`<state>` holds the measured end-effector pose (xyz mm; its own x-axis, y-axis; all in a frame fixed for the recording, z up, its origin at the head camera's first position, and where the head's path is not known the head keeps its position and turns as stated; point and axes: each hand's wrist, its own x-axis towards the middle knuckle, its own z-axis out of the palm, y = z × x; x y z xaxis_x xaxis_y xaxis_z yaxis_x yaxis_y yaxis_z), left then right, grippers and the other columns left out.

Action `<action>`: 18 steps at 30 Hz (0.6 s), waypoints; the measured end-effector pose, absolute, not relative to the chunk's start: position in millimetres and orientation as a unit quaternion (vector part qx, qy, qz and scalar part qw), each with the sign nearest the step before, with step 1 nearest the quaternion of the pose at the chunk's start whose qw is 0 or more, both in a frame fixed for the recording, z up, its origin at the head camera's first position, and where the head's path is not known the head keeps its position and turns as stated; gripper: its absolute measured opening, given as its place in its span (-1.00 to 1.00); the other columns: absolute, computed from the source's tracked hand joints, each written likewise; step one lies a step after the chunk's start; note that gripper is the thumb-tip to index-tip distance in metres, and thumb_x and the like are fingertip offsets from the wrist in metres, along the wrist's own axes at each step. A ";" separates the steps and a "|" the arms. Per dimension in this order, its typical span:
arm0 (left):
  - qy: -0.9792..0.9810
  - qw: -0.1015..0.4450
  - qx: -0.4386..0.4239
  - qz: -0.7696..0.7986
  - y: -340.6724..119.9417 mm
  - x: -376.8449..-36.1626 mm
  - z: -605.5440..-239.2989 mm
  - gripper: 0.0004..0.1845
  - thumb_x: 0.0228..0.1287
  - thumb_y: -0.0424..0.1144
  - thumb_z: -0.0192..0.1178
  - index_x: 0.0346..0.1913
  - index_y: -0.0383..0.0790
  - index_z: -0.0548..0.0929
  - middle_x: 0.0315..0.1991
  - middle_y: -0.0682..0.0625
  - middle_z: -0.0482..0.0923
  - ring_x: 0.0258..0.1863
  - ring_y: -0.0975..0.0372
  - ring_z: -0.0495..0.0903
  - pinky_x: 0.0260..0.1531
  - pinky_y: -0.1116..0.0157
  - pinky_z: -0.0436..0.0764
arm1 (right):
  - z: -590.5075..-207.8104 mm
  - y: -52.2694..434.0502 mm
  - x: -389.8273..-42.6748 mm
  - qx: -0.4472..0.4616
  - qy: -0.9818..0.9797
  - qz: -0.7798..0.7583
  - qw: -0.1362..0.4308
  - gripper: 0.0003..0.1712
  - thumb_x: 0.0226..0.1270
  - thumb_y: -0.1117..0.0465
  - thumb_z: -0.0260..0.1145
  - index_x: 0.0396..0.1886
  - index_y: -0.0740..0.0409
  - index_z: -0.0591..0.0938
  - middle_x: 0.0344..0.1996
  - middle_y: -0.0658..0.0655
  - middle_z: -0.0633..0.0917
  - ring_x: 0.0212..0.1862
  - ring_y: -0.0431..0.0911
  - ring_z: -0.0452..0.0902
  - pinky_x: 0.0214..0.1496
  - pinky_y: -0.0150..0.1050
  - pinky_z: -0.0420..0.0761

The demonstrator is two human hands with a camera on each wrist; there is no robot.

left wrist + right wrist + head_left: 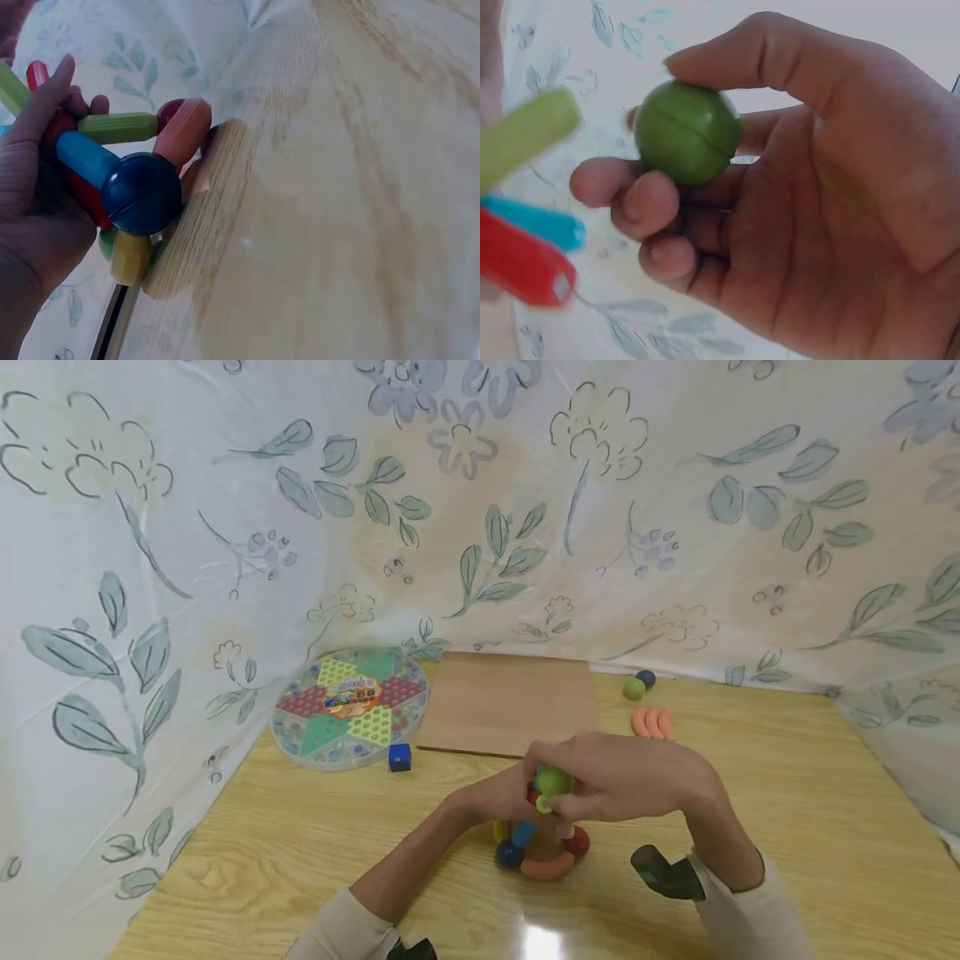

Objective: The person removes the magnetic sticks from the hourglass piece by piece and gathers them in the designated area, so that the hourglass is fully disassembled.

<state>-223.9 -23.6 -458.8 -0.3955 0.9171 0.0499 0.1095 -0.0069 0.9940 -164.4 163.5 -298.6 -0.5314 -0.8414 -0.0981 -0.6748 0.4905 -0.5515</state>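
A green ball (686,133) is pinched between the thumb and fingers of my right hand (626,775). My left hand (34,187) holds a rod-and-ball toy structure (90,157) with its fingers around the upper part. Low on that structure are a dark blue ball (510,854), a red ball (577,842) and a curved orange rod (547,867) at the tabletop. In the right wrist view, the free ends of a light green rod (529,139), a blue rod (540,221) and a red rod (525,259) point toward the green ball, apart from it.
Behind the hands lies a brown wooden board (510,697), with a round star-patterned game board (348,708) left of it. A blue cube (400,757) sits near that board. At the right are curved orange pieces (652,723), a loose green ball (633,688) and a dark blue ball (646,678).
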 end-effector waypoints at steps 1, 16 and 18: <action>0.602 0.356 0.425 0.575 -23.1 -223.9 -459.0 -0.76 0.35 -0.44 0.33 0.01 -0.33 0.57 -0.20 0.09 0.67 -0.19 0.33 0.65 -0.02 0.38 0.64 | -297.6 166.6 -165.6 -0.442 0.849 -0.232 0.174 -0.88 0.58 0.14 0.20 0.02 -0.10 0.53 -0.43 -0.26 0.54 -0.37 -0.37 0.46 -0.25 -0.40 0.56; 0.664 0.339 0.393 0.538 -24.9 -221.2 -456.7 -0.82 0.31 -0.34 0.42 -0.10 -0.32 0.69 -0.30 0.07 0.75 -0.27 0.37 0.65 -0.02 0.39 0.59 | -291.3 239.8 -209.1 -0.427 0.849 -0.282 -0.133 -0.46 0.21 0.47 0.51 0.13 0.11 0.54 -0.27 -0.12 0.55 -0.27 -0.32 0.44 -0.23 -0.49 0.52; 0.667 0.334 0.397 0.534 -23.5 -221.2 -456.0 -0.83 0.31 -0.34 0.42 -0.12 -0.31 0.68 -0.31 0.09 0.74 -0.28 0.38 0.65 -0.03 0.40 0.59 | -291.3 249.3 -216.3 -0.436 0.835 -0.280 -0.183 -0.39 0.09 0.55 0.54 0.14 0.19 0.58 -0.15 -0.06 0.57 -0.17 -0.31 0.44 -0.12 -0.53 0.50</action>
